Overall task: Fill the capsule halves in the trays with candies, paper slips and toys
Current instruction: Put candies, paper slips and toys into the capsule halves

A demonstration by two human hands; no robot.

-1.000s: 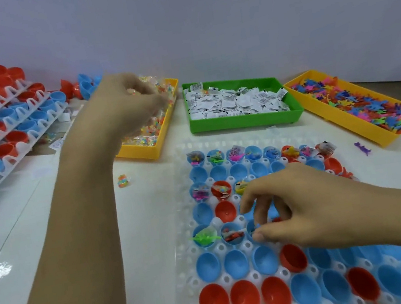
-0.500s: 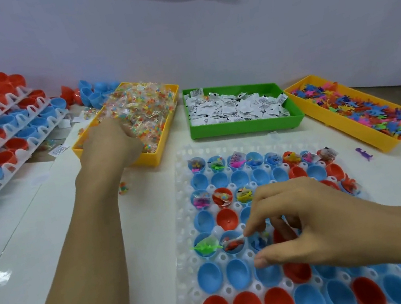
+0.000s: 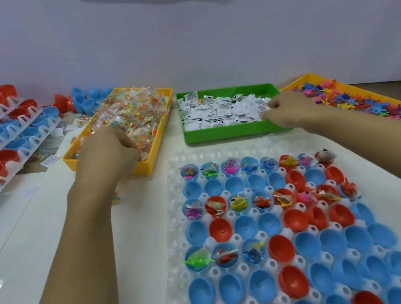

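Two rows and three halves of the tray (image 3: 181, 234) are filled, most remain empty, while candies (image 3: 129, 116) are dug into by the left hand (image 3: 106, 151) and a paper slip (image 3: 265, 110) is pinched by the right hand (image 3: 285, 111).

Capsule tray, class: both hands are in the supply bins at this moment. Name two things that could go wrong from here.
1. The left hand digs into the heaped candy bin; packets may spill, as one already lies on the table.
2. The right hand pinches at loose paper slips; it could lift several together.
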